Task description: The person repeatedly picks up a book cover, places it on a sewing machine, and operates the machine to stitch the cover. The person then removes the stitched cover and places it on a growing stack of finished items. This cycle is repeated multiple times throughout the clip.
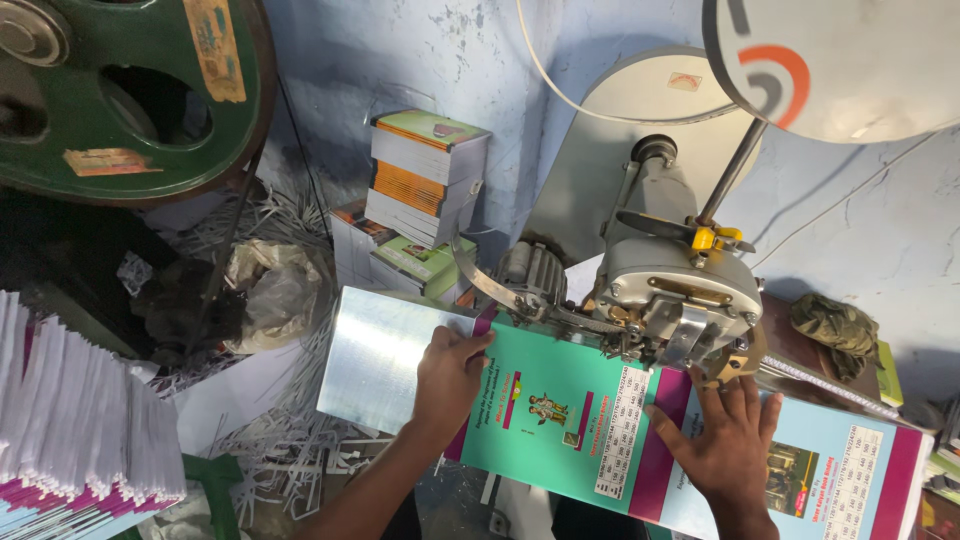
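Observation:
A teal and magenta printed book cover (560, 420) lies open over the shiny metal saddle (375, 355) of a grey stitching machine (675, 290). My left hand (448, 375) presses flat on the cover's left edge, fingers over the spine fold. My right hand (722, 440) lies flat with spread fingers on the cover's right half, just below the machine's stitching head. Neither hand grips anything; both rest on the cover.
A stack of bound books (425, 175) leans on the blue wall behind. Folded white sheets (80, 420) pile up at the left. A green flywheel (120, 90) sits top left. Paper trimmings (290, 440) litter the floor. An olive cloth (835, 330) lies at the right.

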